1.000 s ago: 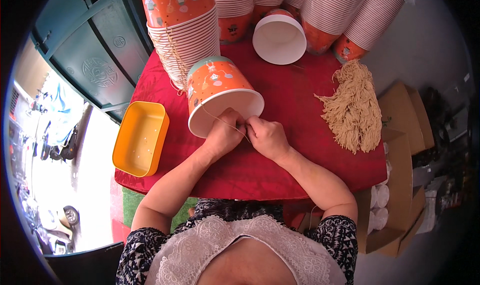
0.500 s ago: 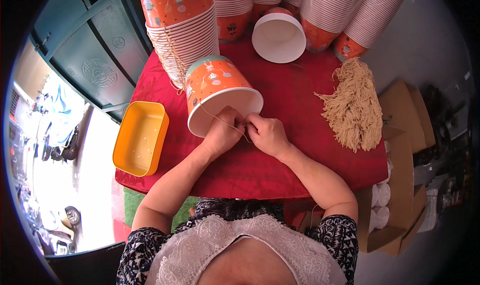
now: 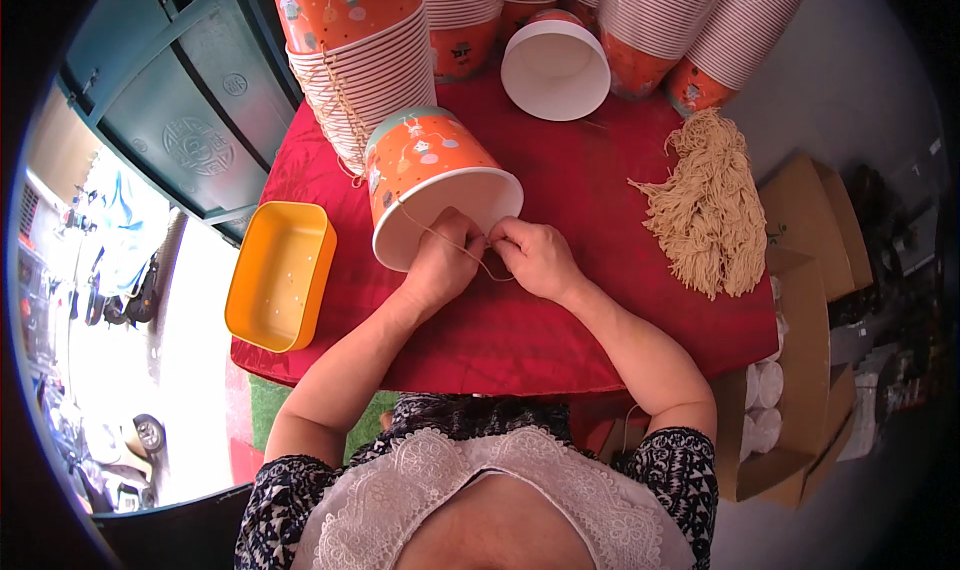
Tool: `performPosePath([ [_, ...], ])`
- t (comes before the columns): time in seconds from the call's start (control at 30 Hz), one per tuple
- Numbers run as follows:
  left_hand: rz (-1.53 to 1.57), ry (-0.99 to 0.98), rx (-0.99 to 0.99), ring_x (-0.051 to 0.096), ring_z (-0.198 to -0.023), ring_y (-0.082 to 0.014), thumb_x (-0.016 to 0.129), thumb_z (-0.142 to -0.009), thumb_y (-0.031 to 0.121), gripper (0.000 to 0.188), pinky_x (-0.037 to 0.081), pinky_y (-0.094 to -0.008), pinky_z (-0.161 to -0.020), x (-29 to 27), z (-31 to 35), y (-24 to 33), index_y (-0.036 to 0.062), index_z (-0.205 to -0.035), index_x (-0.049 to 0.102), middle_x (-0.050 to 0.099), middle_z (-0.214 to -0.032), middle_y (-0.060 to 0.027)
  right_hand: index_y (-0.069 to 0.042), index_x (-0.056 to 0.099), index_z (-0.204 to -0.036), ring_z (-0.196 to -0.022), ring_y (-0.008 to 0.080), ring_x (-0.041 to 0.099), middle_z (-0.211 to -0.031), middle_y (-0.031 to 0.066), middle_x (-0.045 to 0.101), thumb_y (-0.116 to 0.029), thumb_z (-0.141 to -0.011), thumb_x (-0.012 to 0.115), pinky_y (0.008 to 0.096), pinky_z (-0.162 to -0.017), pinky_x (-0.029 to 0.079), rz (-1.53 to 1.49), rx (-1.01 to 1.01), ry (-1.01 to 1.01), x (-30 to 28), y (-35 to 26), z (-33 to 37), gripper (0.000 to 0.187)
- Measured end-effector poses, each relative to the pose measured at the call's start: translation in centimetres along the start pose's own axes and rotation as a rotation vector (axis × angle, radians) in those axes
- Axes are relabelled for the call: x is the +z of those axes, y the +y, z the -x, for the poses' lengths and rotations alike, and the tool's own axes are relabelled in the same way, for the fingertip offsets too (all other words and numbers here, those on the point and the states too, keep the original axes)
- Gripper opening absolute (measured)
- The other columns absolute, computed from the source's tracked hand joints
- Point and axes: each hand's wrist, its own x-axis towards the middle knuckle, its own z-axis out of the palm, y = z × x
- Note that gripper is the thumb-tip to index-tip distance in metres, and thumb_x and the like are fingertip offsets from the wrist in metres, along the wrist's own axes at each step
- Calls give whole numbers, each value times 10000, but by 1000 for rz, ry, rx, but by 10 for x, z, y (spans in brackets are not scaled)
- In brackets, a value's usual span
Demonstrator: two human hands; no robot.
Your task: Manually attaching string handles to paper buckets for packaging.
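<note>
An orange paper bucket (image 3: 435, 160) with cartoon prints lies tilted on its side, its white mouth toward me. A thin tan cord (image 3: 428, 226) runs from the bucket's side near the rim across the mouth to my fingers. My left hand (image 3: 446, 262) is closed in a pinch on the cord, its fingers in front of the bucket's opening. Close against it, my right hand (image 3: 540, 260) pinches at the same spot by the lower right rim. A loose loop of cord hangs below the fingertips. Exactly how the cord passes between the fingers is hidden.
A red-covered table (image 3: 600, 340) carries a yellow plastic bin (image 3: 270, 320) at left and a heap of tan cords (image 3: 710, 210) at right. Stacked buckets (image 3: 370, 80) rise behind, with cords hanging along them. One loose bucket (image 3: 556, 70) lies at the back. Cardboard boxes (image 3: 800, 370) stand right.
Both hands remain pinched together at the cord. The loop below them has swung a little to the right, and the bucket has shifted slightly up and left in view.
</note>
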Motion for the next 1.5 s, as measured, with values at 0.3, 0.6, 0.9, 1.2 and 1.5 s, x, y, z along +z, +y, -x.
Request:
performPosePath([
  [0.3, 54, -68, 70, 632, -814, -354, 651, -750, 17, 57, 509, -418, -726, -6, 0, 3, -29, -783, 654, 642, -855, -195, -12, 646, -869, -707, 283, 683, -781, 148, 686, -95, -830, 622, 381, -622, 519, 28, 32, 47, 5, 3, -1, 95],
  [0.6, 74, -41, 44, 629, -808, -351, 647, -740, -3, 26, 507, -420, -717, 1, 1, -3, -26, -751, 644, 637, -844, -190, -63, 651, -873, -719, 365, 660, -755, 163, 667, -166, -836, 603, 471, -624, 515, 40, 25, 68, 6, 0, 1, 119],
  [0.9, 3, -1, 6, 619, -770, -358, 644, -738, -2, 38, 498, -427, -700, 0, -1, -1, -30, -733, 618, 618, -794, -207, -22, 608, -857, -568, 267, 637, -652, 134, 627, -77, -813, 652, 376, -523, 483, 60, -94, 75, -2, -7, 9, 82],
  [1.2, -9, 49, 3, 606, -718, -359, 636, -736, -6, 72, 484, -448, -657, 3, -2, 4, -34, -702, 579, 605, -757, -206, -26, 592, -846, -651, 347, 657, -715, 171, 650, -76, -808, 628, 444, -573, 514, 116, -148, 85, -2, -1, 11, 73],
  [1.5, -116, 85, 38, 597, -727, -409, 614, -768, 11, 88, 481, -469, -640, 10, -3, 1, -64, -757, 570, 590, -787, -249, -29, 615, -879, -695, 352, 664, -757, 175, 665, -59, -801, 592, 450, -602, 532, 209, -124, 56, -3, 2, 12, 87],
])
